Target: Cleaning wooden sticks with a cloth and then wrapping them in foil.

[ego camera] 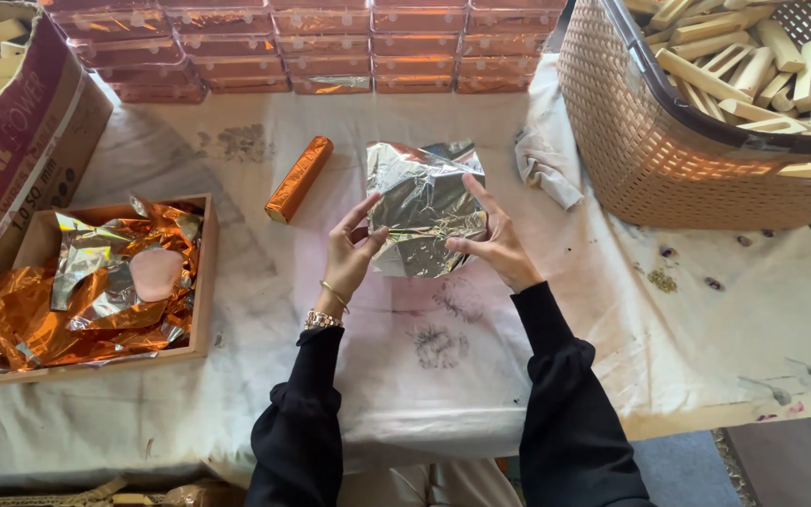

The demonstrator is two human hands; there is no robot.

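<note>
Covering most of the view, the cloth-draped counter [612, 310] carries the work in several stages. At its far right corner stands a woven basket [668, 150] heaped with bare pale sticks [753, 66], which I judge to be unwrapped stock. Along the far edge lie rows of finished orange-foil bars [330, 42], stacked several deep. A cardboard box [11, 150] at the left edge holds more pale sticks. Near the left edge, a wooden tray [204, 282] holds loose orange and silver foil sheets [96, 300]. One wrapped bar [299, 178] lies alone near the middle. At the counter's centre, a crumpled silver foil sheet [424, 207] is held up just over the cloth: the left hand [349, 249] pinches its left edge with partly curled fingers, the right hand [495, 239] grips its right edge, fingers spread. No stick shows in this sheet, so its wrapping looks barely begun.
</note>
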